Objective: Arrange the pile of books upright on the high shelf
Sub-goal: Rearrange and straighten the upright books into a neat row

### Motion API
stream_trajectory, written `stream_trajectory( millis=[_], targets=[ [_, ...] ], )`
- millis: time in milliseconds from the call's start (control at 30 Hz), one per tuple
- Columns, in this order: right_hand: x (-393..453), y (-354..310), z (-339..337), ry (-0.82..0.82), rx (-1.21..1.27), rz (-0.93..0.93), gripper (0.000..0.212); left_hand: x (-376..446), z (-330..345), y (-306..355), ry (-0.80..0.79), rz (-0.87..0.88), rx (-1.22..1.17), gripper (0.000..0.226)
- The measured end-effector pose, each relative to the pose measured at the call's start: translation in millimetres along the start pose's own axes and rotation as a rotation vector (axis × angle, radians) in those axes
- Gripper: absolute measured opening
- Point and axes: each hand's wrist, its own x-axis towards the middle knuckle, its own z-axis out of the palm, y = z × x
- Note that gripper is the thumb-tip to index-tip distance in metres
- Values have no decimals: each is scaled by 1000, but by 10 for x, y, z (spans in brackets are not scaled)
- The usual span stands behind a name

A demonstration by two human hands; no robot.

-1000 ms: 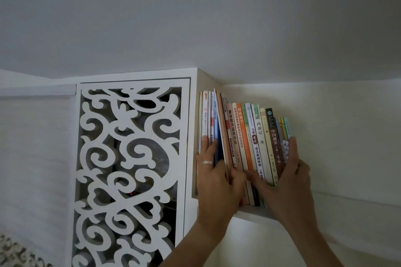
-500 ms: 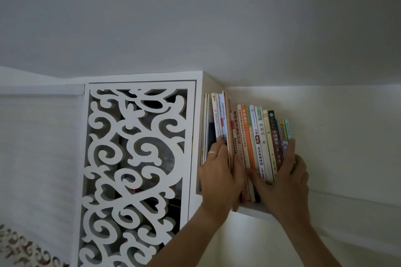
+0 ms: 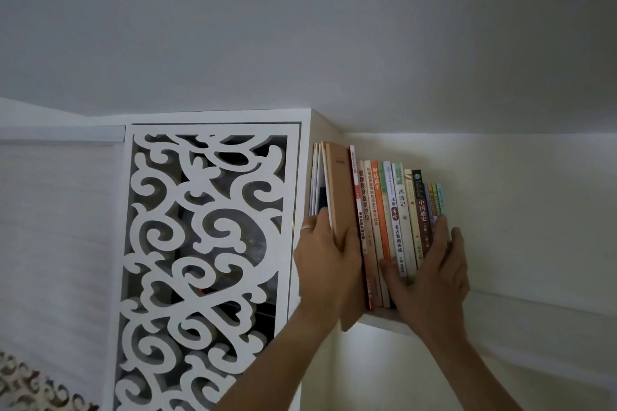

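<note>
Row of books [image 3: 394,210] upright on high shelf [image 3: 377,317], at 3 o'clock of fretwork panel [image 3: 207,243]. Left hand [image 3: 325,264] fingers wrapped round tan book [image 3: 339,190], protruding. Right hand [image 3: 434,274] flat, bracing row's end. Thin, stiff, probably light; best gripped low at spine.

Single head-worn view, tilted steeply upward from below, close to high shelf [image 3: 384,319] and ceiling [image 3: 300,27]
</note>
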Motion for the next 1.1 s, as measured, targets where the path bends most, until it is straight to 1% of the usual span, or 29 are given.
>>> stream_trajectory(
  millis=[33, 167, 233, 333, 400, 500, 667, 733, 800, 867, 1000, 1067, 1100],
  targets=[
    [-4, -9, 8, 7, -3, 9, 122, 40, -61, -20, -36, -14, -31, 10],
    [-21, -98, 15, -19, -50, 21, 115, 89, -314, -21, -181, -131, -199, 15],
    [-16, -161, 34, -41, -50, 51, 121, 99, -393, 29, -220, -152, -217, 15],
    [-38, -259, 63, 3, -47, 88, 135, 131, -422, 128, -277, -144, -183, 16],
    [-45, -267, 89, 44, -66, 92, 137, 120, -388, 192, -282, -134, -138, 10],
    [-30, -306, 103, 71, -71, 130, 133, 61, -354, 273, -264, -98, -83, 18],
    [9, -441, 98, 46, -79, 197, 131, 34, -465, 394, -262, -157, -93, 14],
    [-16, -386, 100, 43, -76, 188, 128, -21, -570, 479, -234, -170, -131, 13],
    [-92, -331, 108, 60, -80, 180, 123, -74, -697, 567, -192, -179, -148, 27],
    [-186, -326, 111, 100, -87, 158, 116, -102, -844, 634, -146, -149, -95, 32],
    [-318, -552, 134, 161, -89, -13, 115, -135, -1110, 682, 21, -34, 190, 17],
    [-353, -711, 213, 130, -129, -84, 117, -131, -1204, 659, 89, 0, 274, 13],
    [-363, -777, 267, 105, -152, -86, 118, -126, -1239, 638, 103, -1, 283, 12]
  ],
)
